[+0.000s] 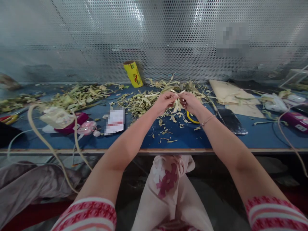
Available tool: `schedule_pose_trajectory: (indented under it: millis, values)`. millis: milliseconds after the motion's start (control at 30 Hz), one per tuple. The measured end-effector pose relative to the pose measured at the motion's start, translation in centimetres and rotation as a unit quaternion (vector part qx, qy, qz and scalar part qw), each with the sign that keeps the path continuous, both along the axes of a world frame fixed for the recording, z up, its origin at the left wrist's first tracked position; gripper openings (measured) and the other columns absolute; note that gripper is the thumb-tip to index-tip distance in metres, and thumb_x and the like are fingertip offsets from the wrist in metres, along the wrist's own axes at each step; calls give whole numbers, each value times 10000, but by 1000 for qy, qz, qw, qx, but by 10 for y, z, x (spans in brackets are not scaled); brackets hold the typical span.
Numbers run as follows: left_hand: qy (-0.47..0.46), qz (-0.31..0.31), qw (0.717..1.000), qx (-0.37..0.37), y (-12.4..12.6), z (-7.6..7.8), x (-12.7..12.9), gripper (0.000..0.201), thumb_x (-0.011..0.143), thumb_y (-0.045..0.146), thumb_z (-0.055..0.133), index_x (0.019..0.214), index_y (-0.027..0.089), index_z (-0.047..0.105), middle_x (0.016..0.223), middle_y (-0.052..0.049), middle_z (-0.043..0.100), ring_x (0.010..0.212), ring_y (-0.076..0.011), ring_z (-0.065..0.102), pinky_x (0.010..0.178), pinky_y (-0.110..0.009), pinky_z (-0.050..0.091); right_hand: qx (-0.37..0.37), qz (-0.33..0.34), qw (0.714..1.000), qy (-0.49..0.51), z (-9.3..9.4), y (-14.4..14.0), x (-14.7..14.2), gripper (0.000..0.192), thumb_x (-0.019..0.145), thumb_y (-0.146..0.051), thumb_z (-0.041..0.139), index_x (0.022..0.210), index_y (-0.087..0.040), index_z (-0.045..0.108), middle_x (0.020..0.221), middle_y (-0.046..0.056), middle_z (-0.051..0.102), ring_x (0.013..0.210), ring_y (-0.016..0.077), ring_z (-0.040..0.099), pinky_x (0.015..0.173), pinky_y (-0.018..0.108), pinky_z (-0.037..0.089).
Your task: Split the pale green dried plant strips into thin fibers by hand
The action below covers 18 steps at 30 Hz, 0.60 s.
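Perforated metal mesh backs a long blue worktop (211,136), and pretty much everything is happening at its middle. Fingers of both hands are pinched shut on one pale, papery strip of dried plant husk (178,103), held just above the bench; the left hand (165,102) and right hand (190,102) are nearly touching, with a thin bracelet (208,120) seen on the right wrist.

Progress-wise, a lot looks already worked through: a heap of shredded greenish-yellow husk scraps (137,102) is spread behind and left of the hands, and small curled flakes (168,130) are scattered on the blue surface below them. How much is left can't be told, honestly.

Further out, a yellow ring of tape (192,119) lies under the right wrist, a dark glossy phone (231,121) sits flat to the right, and a yellow cardboard tube (133,74) leans against the mesh. Everything leafy looks dry, fibrous and brittle.
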State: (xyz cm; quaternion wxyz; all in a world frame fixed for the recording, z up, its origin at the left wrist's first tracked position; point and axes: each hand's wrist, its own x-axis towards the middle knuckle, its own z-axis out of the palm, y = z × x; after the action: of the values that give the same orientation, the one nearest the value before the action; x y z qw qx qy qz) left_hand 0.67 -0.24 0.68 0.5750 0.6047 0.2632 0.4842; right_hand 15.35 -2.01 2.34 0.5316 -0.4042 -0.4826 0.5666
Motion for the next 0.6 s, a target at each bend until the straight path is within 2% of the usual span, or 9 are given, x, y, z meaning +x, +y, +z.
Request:
schedule_pose_trajectory:
  millis: [133,367,533,600]
  values:
    - [0,-37,999,-26,0,1,-4,191,686,257,769,661,162,605,689,16,573,613,-62,530,552,-179,437,6,-4,1000,-5,2,0,0,334,743,-221,720,589,-184,426,445,-81,356,390,28,279,379,162,178]
    - [15,-81,997,-11,-5,3,-5,183,710,150,702,602,148,555,519,45,479,476,-43,460,488,-178,368,11,-5,1000,-10,0,3,0,276,716,-238,757,601,-158,518,430,-71,395,389,24,288,371,154,208]
    - [9,-43,999,-32,-9,5,0,202,698,71,657,570,141,518,531,33,542,521,-57,550,596,-208,469,7,-18,1000,-14,0,4,-1,204,756,-235,709,663,-153,547,513,-42,473,442,39,367,414,165,288]
    - [-14,-20,999,-41,-8,7,1,214,687,39,627,548,141,500,525,37,544,527,-56,564,622,-209,488,33,-51,998,-30,-2,7,0,123,782,-218,661,746,-165,556,589,-36,489,485,53,396,449,178,331]
